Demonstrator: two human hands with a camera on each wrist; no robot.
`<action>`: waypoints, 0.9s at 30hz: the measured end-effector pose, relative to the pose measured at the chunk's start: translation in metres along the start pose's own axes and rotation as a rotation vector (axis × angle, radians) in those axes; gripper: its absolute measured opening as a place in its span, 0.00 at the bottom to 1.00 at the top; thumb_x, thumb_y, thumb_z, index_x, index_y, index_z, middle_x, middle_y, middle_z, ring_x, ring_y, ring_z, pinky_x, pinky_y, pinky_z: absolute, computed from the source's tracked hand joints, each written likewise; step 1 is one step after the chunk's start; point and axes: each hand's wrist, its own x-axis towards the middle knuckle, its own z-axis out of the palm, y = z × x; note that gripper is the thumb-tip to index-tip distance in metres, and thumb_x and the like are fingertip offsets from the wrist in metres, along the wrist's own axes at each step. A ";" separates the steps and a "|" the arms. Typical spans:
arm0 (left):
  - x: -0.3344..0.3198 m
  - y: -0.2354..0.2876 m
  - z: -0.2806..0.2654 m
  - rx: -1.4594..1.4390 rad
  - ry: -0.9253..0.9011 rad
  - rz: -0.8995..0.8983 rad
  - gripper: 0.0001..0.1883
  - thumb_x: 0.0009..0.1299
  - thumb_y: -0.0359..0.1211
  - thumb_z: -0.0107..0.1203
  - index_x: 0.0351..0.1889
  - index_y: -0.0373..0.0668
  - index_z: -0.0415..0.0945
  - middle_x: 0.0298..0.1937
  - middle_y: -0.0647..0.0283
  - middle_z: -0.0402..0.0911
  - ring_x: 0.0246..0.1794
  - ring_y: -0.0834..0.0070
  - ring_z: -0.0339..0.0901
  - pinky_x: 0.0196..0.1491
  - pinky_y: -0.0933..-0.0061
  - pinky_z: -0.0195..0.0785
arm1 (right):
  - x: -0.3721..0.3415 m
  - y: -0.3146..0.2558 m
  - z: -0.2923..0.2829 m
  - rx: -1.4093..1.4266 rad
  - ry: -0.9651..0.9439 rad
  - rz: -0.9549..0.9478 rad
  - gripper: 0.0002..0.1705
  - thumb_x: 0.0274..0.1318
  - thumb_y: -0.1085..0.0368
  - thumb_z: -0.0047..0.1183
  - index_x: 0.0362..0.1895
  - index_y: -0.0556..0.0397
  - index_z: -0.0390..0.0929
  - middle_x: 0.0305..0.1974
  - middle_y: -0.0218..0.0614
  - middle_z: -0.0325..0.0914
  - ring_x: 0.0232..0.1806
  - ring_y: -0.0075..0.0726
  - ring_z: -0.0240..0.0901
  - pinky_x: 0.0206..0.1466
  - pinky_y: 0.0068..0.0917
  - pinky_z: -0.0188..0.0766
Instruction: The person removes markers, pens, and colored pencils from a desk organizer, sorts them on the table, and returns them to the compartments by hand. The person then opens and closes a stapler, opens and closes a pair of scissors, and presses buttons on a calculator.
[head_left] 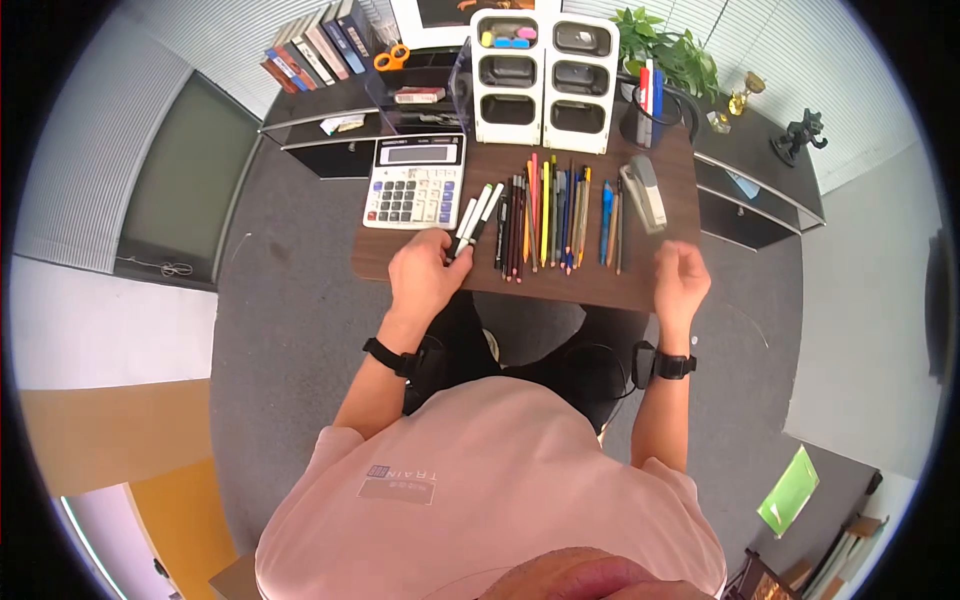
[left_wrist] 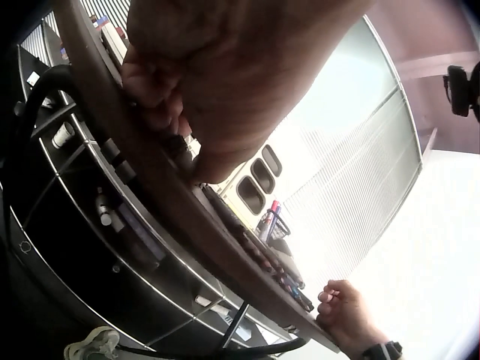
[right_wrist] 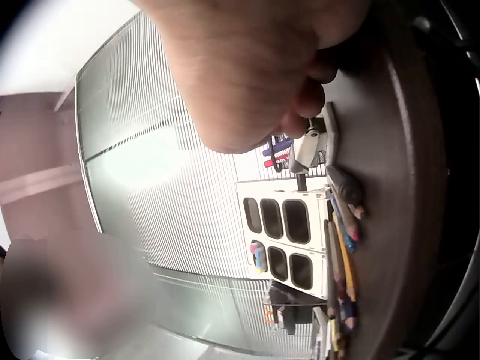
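My left hand (head_left: 427, 275) is at the near left of the wooden desk, thumb and fingers pinching the near ends of white markers (head_left: 484, 213) with black parts. These markers lie slanted just right of the calculator (head_left: 415, 185). To their right lies a row of colored pencils (head_left: 545, 215), points mostly toward me. My right hand (head_left: 683, 285) rests at the desk's near right edge, its fingers loosely curled with nothing in them. Beyond it lies a grey and white stapler (head_left: 644, 195), with blue pens (head_left: 606, 225) to the stapler's left. In the left wrist view, the left hand (left_wrist: 225, 82) hides most of the markers.
White organizers (head_left: 545, 80) with compartments stand at the back; one compartment holds colorful small items. A mesh pen cup (head_left: 640, 125) with red and blue markers is at the back right. Books (head_left: 320, 45), orange scissors (head_left: 392, 58) and a plant (head_left: 670, 50) stand behind the desk (head_left: 590, 290).
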 end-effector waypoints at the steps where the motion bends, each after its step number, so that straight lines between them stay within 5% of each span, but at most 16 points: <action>1: 0.000 0.002 0.002 -0.003 0.004 -0.009 0.18 0.68 0.43 0.80 0.35 0.40 0.84 0.28 0.58 0.85 0.28 0.57 0.84 0.35 0.54 0.78 | 0.000 -0.001 0.000 -0.019 0.008 0.000 0.11 0.84 0.62 0.68 0.46 0.56 0.87 0.37 0.23 0.87 0.37 0.13 0.76 0.40 0.18 0.71; 11: -0.003 0.000 0.015 -0.008 0.118 0.039 0.17 0.69 0.43 0.79 0.37 0.40 0.85 0.28 0.59 0.84 0.28 0.57 0.84 0.35 0.54 0.78 | -0.001 -0.002 0.006 -0.053 -0.003 -0.072 0.12 0.83 0.62 0.67 0.43 0.57 0.87 0.34 0.20 0.83 0.35 0.13 0.73 0.41 0.20 0.72; 16: -0.006 -0.003 0.019 0.036 0.186 0.080 0.17 0.70 0.45 0.80 0.40 0.42 0.90 0.28 0.59 0.84 0.27 0.57 0.84 0.34 0.54 0.77 | -0.002 0.002 0.007 -0.135 0.008 -0.142 0.13 0.80 0.61 0.69 0.43 0.59 0.89 0.33 0.26 0.88 0.36 0.13 0.78 0.42 0.23 0.77; 24: -0.009 -0.012 0.016 -0.159 0.167 0.083 0.18 0.71 0.40 0.81 0.50 0.37 0.92 0.26 0.63 0.83 0.23 0.68 0.80 0.31 0.63 0.76 | -0.005 -0.008 0.014 -0.266 0.023 -0.061 0.13 0.78 0.59 0.72 0.44 0.57 0.91 0.30 0.25 0.89 0.33 0.15 0.81 0.40 0.25 0.79; 27: -0.008 -0.015 0.008 -0.347 0.071 0.023 0.17 0.76 0.35 0.78 0.56 0.35 0.91 0.27 0.67 0.82 0.24 0.81 0.73 0.30 0.73 0.70 | -0.005 -0.010 0.017 -0.322 0.021 -0.069 0.13 0.76 0.59 0.73 0.42 0.56 0.91 0.29 0.26 0.89 0.31 0.16 0.81 0.38 0.25 0.78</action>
